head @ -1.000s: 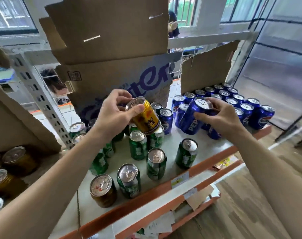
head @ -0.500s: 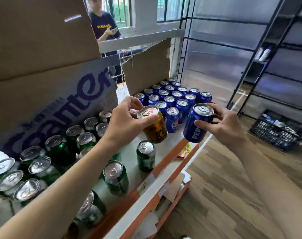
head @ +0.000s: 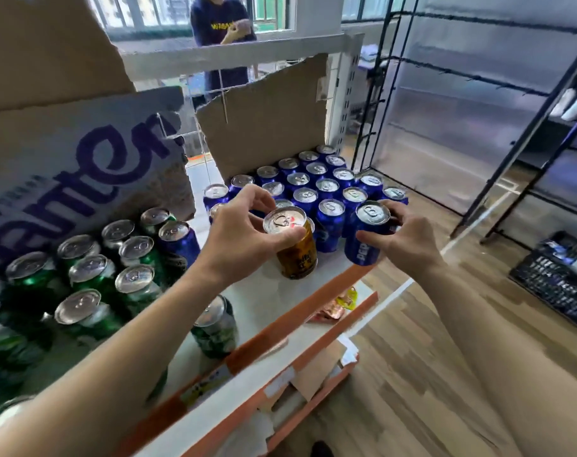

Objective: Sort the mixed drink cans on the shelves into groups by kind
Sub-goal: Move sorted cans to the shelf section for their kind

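Both forearms reach in from the bottom edge toward the centre of the frame. The left hand (head: 241, 239) curls around the rim of a gold can (head: 297, 249), thumb on the near side and fingers arched over the far side, wrist bent slightly. The can stands about upright at centre; its base seems to touch the shelf (head: 264, 295), though the angle leaves that unsure. Just right of it, the right hand (head: 409, 239) grips a blue can (head: 366, 239) by its side, thumb in front and fingers wrapped behind, and the can leans a little over the shelf's front edge. Behind both hands, the blue cans (head: 313, 186) stand packed in rows at upper centre. The green cans (head: 82, 278) crowd the lower left, below printed cardboard (head: 82, 153). A person (head: 221, 24) stands at top centre.
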The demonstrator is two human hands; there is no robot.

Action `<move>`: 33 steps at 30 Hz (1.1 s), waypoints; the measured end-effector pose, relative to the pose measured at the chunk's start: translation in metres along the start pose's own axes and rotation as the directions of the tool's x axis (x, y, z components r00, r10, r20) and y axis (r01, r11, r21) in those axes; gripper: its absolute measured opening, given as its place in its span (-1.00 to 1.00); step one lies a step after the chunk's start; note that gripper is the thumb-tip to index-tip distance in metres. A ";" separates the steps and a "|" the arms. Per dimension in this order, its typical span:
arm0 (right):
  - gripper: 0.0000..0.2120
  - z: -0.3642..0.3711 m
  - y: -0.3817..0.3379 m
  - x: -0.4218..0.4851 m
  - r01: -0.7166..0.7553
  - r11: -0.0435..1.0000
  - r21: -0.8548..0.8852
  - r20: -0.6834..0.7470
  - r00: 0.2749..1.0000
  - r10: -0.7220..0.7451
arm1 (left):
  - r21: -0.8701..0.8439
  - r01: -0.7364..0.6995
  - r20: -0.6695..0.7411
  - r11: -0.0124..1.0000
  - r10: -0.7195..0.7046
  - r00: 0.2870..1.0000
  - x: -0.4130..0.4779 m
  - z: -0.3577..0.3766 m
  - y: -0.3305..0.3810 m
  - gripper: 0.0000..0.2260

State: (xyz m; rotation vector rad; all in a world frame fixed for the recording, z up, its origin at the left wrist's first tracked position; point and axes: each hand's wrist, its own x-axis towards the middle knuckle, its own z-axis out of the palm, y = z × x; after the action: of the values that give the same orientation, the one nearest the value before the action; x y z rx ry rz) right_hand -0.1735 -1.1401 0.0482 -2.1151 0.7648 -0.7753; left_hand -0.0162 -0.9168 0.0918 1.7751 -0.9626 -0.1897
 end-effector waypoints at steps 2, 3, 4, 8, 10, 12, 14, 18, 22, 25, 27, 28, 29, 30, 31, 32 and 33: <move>-0.34 0.001 0.015 0.014 -0.006 1.000 -0.015 0.011 1.000 0.006 | 0.027 0.008 -0.014 1.000 -0.008 1.000 0.008 0.014 -0.004 -0.57; -0.35 0.000 0.022 0.020 -0.010 1.000 -0.015 0.019 1.000 0.010 | 0.040 0.014 -0.021 0.999 -0.014 1.000 0.012 0.021 -0.005 -0.57; -0.36 0.000 0.028 0.027 -0.016 1.000 -0.015 0.025 1.000 0.016 | 0.045 0.019 -0.025 0.999 -0.018 1.000 0.015 0.027 -0.005 -0.57; -0.36 0.004 0.042 0.046 -0.085 0.996 -0.012 0.017 0.996 0.085 | 0.055 0.028 -0.066 0.998 -0.024 0.998 0.023 0.047 -0.001 -0.55; -0.38 0.009 0.047 0.052 -0.118 0.992 -0.033 -0.011 0.993 0.118 | 0.066 0.029 -0.075 0.997 -0.024 0.997 0.025 0.054 0.000 -0.56; -0.37 0.015 0.051 0.056 -0.151 0.986 -0.065 -0.038 0.988 0.148 | 0.079 0.029 -0.079 0.996 -0.023 0.997 0.028 0.058 0.000 -0.59; -0.35 0.020 0.056 0.057 -0.167 0.981 -0.099 -0.042 0.986 0.164 | 0.085 0.030 -0.080 0.996 -0.023 0.997 0.030 0.060 0.000 -0.59; -0.32 0.031 0.065 0.059 -0.137 0.982 -0.133 -0.015 0.991 0.136 | 0.090 0.040 -0.082 0.995 -0.033 0.996 0.033 0.062 0.001 -0.59; -0.28 0.033 0.063 0.065 -0.117 0.969 -0.217 0.043 0.991 0.129 | 0.099 0.042 -0.087 0.994 -0.033 0.996 0.035 0.062 0.000 -0.59; -0.25 0.028 0.063 0.069 -0.086 0.952 -0.295 0.108 0.987 0.123 | 0.093 0.050 -0.094 0.994 -0.042 0.995 0.036 0.064 0.000 -0.58; -0.23 0.022 0.060 0.069 -0.058 0.942 -0.332 0.132 0.985 0.107 | 0.095 0.055 -0.097 0.994 -0.046 0.994 0.036 0.065 0.001 -0.58; -0.24 0.019 0.057 0.068 -0.029 0.940 -0.341 0.137 0.987 0.080 | 0.096 0.055 -0.100 0.994 -0.046 0.994 0.037 0.066 0.001 -0.58; -0.27 0.016 0.054 0.067 0.010 0.941 -0.339 0.137 0.990 0.039 | 0.100 0.055 -0.105 0.993 -0.045 0.993 0.037 0.066 0.001 -0.57; -0.32 0.014 0.050 0.066 0.053 0.943 -0.329 0.134 0.991 -0.009 | 0.104 0.056 -0.113 0.993 -0.044 0.993 0.036 0.065 0.001 -0.57; -0.37 0.012 0.045 0.065 0.096 0.944 -0.316 0.131 0.990 -0.056 | 0.106 0.057 -0.120 0.993 -0.044 0.992 0.036 0.063 0.002 -0.57; -0.42 0.011 0.039 0.065 0.135 0.944 -0.301 0.133 0.986 -0.098 | 0.106 0.060 -0.124 0.993 -0.047 0.991 0.035 0.061 0.003 -0.56; -0.46 0.010 0.033 0.065 0.172 0.944 -0.283 0.144 0.980 -0.135 | 0.107 0.064 -0.127 0.992 -0.050 0.991 0.034 0.059 0.004 -0.56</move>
State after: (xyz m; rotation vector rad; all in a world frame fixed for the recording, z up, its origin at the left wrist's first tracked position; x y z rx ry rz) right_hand -0.1335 -1.2006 0.0351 -2.4904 0.6886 -0.6337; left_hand -0.0281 -0.9830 0.0801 1.8941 -0.8476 -0.0626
